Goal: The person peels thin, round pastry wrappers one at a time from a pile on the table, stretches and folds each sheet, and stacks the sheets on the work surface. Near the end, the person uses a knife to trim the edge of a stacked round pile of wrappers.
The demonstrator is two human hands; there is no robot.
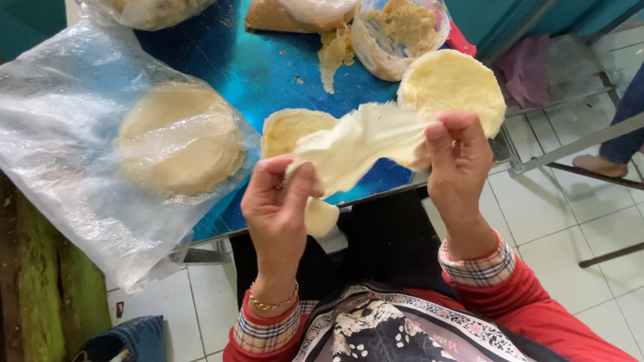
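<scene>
Head view: dough sheet (359, 145) between both hands, bagged rounds (180, 138) beside

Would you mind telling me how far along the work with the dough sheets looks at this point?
Done: nothing finished shows. In hand: the left hand and right hand stretch one thin dough sheet over the blue table. Left: a loose round, a bagged stack of rounds, and crumbly filling in an open tub.

sleeves: red, plaid checked cuffs at both wrists | left hand (279, 209): gold bead bracelet at wrist | right hand (454, 157): no jewellery visible | chest: dark floral scarf, white blossoms, patterned border
</scene>
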